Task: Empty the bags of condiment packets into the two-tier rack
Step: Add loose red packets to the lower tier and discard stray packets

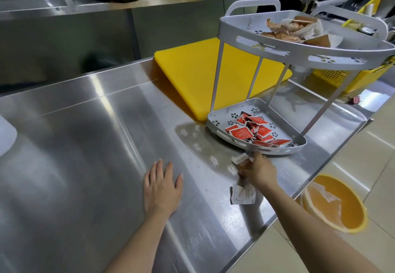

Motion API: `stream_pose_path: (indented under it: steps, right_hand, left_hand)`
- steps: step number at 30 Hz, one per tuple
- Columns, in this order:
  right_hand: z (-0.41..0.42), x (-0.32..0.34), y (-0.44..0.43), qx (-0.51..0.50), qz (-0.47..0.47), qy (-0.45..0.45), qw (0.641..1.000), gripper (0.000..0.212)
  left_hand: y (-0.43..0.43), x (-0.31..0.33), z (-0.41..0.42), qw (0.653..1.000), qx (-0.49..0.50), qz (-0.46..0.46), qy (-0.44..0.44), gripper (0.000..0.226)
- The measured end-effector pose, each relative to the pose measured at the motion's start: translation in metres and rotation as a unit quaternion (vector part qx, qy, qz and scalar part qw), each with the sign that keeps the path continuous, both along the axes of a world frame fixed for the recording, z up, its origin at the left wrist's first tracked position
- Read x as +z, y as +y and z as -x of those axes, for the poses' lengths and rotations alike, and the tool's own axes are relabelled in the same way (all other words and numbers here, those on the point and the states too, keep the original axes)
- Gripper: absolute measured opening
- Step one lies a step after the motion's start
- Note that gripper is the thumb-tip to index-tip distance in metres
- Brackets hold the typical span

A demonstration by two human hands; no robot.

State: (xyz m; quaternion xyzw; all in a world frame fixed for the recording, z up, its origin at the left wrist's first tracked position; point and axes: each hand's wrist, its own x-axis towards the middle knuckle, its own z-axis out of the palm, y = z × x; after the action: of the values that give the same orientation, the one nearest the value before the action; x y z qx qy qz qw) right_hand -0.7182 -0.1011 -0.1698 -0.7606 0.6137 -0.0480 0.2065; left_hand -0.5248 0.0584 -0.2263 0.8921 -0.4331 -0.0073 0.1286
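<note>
Head view: the right hand (259,171) pinches a brown packet (243,162) below the rack (254,147). It looks light and slippery, best held by its edge. The left hand (162,187) lies flat, fingers spread.

Table (85,127): bare brushed steel, silver-grey, streaked with pale reflections. Two-tier rack (299,56): matt light grey throughout, both trays pierced with small flower-shaped cut-outs and long slots along the rims. Lower tray: packets (249,130) red with white print and white edges. Upper tray: packets (284,33) brown with off-white borders. Loose packet (242,193) on the table: white with a faint brownish print and grey lettering. Packet (242,161) at the right hand (259,171): white and brown. Cutting board (192,73): solid yellow. Basket (342,78): yellow lattice. Bin (335,203) on the floor: orange.
</note>
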Motion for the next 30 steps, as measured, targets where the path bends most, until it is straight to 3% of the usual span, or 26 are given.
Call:
stream_pose_path:
  steps: [2, 5, 8, 11, 14, 16, 20, 26, 30]
  right_hand:
    - [0.003, -0.001, -0.004, -0.045, -0.053, -0.054, 0.996, 0.053]
    - [0.007, 0.002, -0.003, -0.032, -0.150, -0.198, 0.968, 0.006]
    - [0.014, 0.014, -0.003, 0.054, -0.216, -0.230, 0.947, 0.020]
    - [0.022, 0.026, -0.001, 0.182, -0.258, -0.169, 0.934, 0.025]
    - [0.025, 0.024, 0.003, 0.293, -0.191, 0.017, 0.937, 0.028]
    - [0.025, 0.019, 0.009, 0.308, -0.133, 0.095, 0.937, 0.033]
    - [0.027, 0.011, 0.020, 0.241, -0.127, 0.026, 0.962, 0.048]
    - [0.032, 0.010, 0.025, 0.216, -0.097, -0.044, 0.971, 0.026]
    - [0.025, 0.035, 0.022, 0.226, -0.076, -0.090, 0.967, 0.020]
  left_hand:
    - [0.000, 0.001, 0.000, 1.000, 0.001, 0.001, 0.003, 0.056]
    - [-0.001, 0.000, -0.001, 1.000, 0.001, -0.008, 0.002, 0.057]
    - [-0.001, 0.000, -0.001, 1.000, 0.001, -0.011, -0.001, 0.056]
    - [-0.001, 0.000, -0.001, 1.000, 0.000, -0.009, -0.007, 0.055]
    - [-0.001, 0.000, 0.000, 1.000, -0.001, -0.007, -0.004, 0.054]
    - [-0.001, 0.000, 0.000, 1.000, -0.003, -0.008, -0.004, 0.054]
    - [-0.001, 0.001, 0.000, 1.000, -0.004, -0.007, -0.006, 0.054]
    - [-0.008, 0.004, 0.011, 0.999, 0.007, -0.031, 0.015, 0.058]
    - [-0.022, 0.005, 0.031, 0.997, -0.049, -0.062, 0.016, 0.066]
